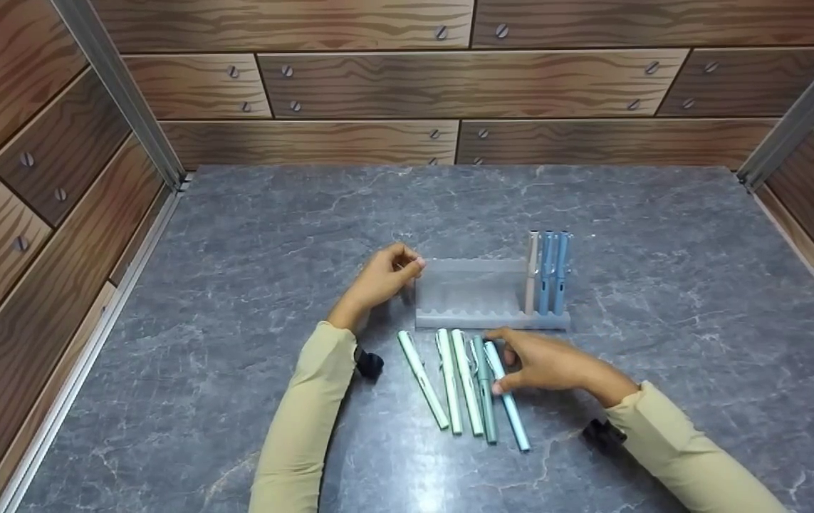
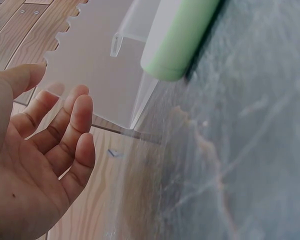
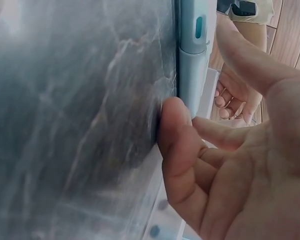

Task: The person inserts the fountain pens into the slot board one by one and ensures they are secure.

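My left hand pinches the upper left edge of a clear plastic pen rack between thumb and index finger; its other fingers curve loosely in the left wrist view. Three pens stand upright at the rack's right end: a beige pen and two blue pens. In front of the rack, my right hand has its fingers and thumb around the upper part of a light blue pen, which lies on the table. Immediately left lies a dark green pen, then light green pens.
One light green pen lies slanted, apart from the others. The rack's front ledge is notched. Grey marbled table surrounds everything, with wood-patterned walls behind and at both sides.
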### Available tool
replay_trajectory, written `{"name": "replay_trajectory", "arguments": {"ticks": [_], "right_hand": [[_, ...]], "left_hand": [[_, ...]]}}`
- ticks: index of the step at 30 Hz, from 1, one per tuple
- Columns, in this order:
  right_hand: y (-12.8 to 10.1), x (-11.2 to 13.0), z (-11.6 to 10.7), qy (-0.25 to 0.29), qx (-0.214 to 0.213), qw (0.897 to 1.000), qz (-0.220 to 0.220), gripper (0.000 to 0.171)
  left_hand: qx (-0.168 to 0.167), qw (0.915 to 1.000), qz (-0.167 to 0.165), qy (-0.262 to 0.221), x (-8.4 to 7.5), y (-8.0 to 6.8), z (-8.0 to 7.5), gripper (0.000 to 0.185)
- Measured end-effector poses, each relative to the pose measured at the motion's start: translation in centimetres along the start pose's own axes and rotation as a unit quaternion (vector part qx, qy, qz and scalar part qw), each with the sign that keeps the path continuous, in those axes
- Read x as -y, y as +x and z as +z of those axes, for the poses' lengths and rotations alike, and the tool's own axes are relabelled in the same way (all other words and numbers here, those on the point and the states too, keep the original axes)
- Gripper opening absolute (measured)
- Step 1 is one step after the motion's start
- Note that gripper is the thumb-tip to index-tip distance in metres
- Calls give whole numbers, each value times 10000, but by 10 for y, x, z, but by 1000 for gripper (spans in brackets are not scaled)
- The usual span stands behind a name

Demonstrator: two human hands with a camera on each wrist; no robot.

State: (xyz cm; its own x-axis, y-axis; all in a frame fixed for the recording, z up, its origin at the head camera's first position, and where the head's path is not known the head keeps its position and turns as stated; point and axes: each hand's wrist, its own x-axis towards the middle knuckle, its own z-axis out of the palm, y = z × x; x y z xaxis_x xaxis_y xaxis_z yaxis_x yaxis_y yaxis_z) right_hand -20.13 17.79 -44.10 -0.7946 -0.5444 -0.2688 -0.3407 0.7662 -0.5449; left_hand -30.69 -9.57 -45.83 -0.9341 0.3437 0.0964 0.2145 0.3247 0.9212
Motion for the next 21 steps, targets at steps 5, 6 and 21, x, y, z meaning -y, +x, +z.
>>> {"name": "replay_trajectory", "arguments": {"ticks": [5, 6, 21], "right_hand": [[2, 1, 0, 19, 67, 9999, 110, 87], [2, 1, 0, 24, 76, 9999, 132, 87], [4, -1, 3, 71, -39, 9998, 163, 78]], "left_hand": [[15, 10000, -27, -2, -1, 0, -1, 19], [19, 10000, -29, 3, -1, 0, -1, 19], [46, 10000, 26, 64, 2, 1, -1, 21]]}}
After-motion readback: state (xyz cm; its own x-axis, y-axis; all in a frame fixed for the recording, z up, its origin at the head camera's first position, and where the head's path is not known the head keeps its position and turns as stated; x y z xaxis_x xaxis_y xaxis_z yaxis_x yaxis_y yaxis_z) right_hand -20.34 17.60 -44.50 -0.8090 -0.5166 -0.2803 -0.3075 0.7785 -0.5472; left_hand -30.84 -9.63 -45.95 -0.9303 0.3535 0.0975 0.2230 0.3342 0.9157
